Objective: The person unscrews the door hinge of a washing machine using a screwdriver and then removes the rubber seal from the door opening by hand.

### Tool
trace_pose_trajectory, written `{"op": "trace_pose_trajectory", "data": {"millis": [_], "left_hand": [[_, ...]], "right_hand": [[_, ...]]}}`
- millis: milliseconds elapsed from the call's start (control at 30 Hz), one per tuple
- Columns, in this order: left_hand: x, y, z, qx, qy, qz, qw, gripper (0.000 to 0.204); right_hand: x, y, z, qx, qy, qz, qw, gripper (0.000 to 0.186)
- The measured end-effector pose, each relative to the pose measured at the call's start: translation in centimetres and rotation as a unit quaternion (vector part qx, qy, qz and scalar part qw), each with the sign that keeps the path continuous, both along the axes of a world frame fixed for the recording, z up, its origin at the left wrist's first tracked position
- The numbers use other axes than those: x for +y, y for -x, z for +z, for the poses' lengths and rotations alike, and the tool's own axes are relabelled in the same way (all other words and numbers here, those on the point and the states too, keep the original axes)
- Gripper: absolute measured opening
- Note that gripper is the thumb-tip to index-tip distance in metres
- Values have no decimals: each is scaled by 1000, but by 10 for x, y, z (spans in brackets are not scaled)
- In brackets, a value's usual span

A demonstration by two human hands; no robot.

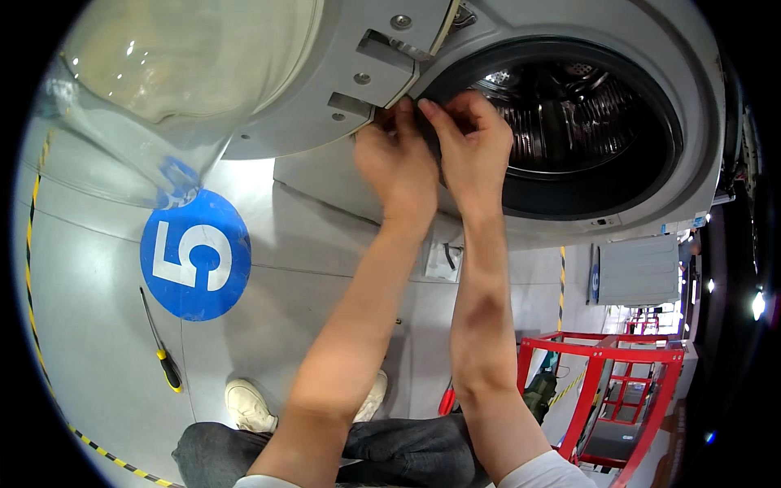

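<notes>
A front-loading washing machine (700, 89) stands before me, its round door (285, 122) swung out to the left. Around the drum opening runs a dark rubber door gasket (561, 207). At the gasket's left side, near the door hinge, both my hands work close together. My right hand (476, 146) has its fingers curled over the gasket's edge, the thumb on the outer side. Bent and closed, my left hand (396, 167) has its fingertips at the gasket's outer edge; what lies between them is hidden. The metal drum (561, 122) shows through the opening.
On the floor at left lie a yellow-and-black screwdriver (167, 362) and a blue round floor marker (195, 256). A small white packet (444, 260) lies below the machine. A red tool handle (447, 401) shows by my right forearm. Right stands a red metal frame (586, 398).
</notes>
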State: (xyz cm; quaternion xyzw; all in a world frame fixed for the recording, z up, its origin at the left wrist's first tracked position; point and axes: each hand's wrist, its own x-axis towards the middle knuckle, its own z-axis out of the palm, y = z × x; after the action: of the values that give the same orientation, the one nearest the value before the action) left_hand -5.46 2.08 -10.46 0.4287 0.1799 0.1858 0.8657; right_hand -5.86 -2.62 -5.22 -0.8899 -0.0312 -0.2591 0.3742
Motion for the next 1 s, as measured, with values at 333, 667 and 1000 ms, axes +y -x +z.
{"op": "trace_pose_trajectory", "data": {"millis": [333,667,1000], "left_hand": [[6,12,-22,-69,-112,-60,990,15],[36,-1,-31,-149,-362,-79,917,16],[24,9,-25,-94,-405,-2,909,9]], "right_hand": [[-27,-3,-10,48,12,39,998,21],[-12,8,-7,53,85,31,995,20],[-14,8,-17,56,66,-1,996,22]]}}
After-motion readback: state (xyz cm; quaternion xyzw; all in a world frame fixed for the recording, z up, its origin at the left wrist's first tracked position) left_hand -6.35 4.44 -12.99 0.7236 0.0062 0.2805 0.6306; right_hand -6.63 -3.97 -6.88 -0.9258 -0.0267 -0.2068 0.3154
